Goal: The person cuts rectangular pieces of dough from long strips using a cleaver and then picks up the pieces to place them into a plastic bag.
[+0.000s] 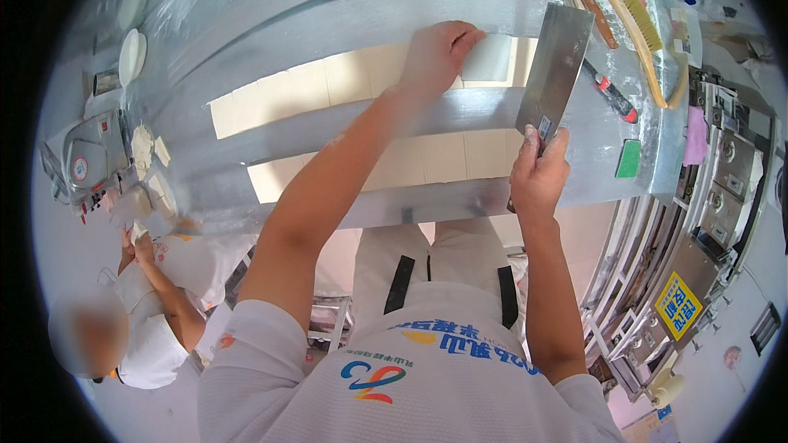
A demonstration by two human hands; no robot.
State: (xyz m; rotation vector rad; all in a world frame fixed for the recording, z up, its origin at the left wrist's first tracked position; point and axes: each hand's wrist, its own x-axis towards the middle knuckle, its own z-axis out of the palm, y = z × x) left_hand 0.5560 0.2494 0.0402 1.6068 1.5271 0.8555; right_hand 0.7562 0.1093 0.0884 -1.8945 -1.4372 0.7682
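Two long strips of pale flat dough sheet lie on the metal table, the far dough strip (287, 92) and the near dough strip (427, 162). Cross lines divide both into pieces. My left hand (443, 53) is over the far strip with its fingers curled and pressed together. Its fingertips meet at the edge of a grey square patch (487, 59) in that strip; I cannot tell whether this is a thin plate or bare tabletop. Whatever the fingers pinch is hidden. My right hand (539, 176) grips a cleaver (556, 66), its broad rectangular blade pointing away over the far strip's right end.
At the right lie a yellow-bristled brush (636, 16), a red-and-black-handled tool (616, 98) and a green sponge (629, 158). A white dish (132, 57), dough scraps (143, 150) and a grey machine (97, 156) are at the left. Another person (152, 320) works at lower left.
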